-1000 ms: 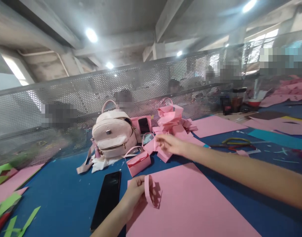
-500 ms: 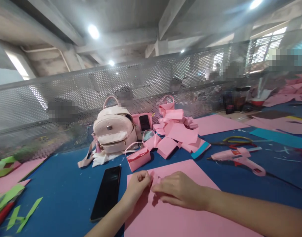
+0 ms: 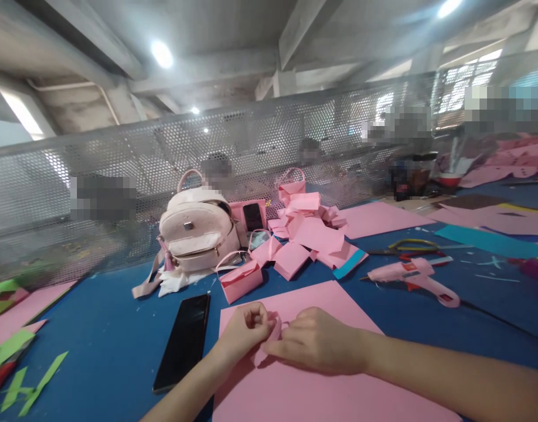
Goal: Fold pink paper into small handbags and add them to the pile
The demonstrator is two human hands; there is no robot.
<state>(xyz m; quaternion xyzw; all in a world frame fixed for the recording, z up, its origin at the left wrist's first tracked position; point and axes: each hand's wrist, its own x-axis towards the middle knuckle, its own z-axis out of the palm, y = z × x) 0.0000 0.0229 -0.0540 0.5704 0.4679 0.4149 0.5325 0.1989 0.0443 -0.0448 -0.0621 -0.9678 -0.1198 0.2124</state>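
Both my hands meet over a large pink paper sheet (image 3: 322,398) lying on the blue table (image 3: 106,334). My left hand (image 3: 245,331) is closed, pinching a small curled pink paper strip (image 3: 273,331). My right hand (image 3: 317,340) lies palm down with its fingers closed on the same strip from the right. A black phone (image 3: 183,340) lies face up just left of my left hand.
A pink glue gun (image 3: 409,275) lies to the right, with scissors (image 3: 412,246) behind it. A pile of folded pink paper bags (image 3: 310,234), a small pink paper bag (image 3: 241,280) and a pale pink backpack (image 3: 196,234) stand behind, before a perforated metal screen (image 3: 119,170). Green paper scraps (image 3: 18,381) lie at left.
My right hand came back from the pile of pink bags to the sheet and joined my left hand on the strip. The glue gun came into sight on the right.
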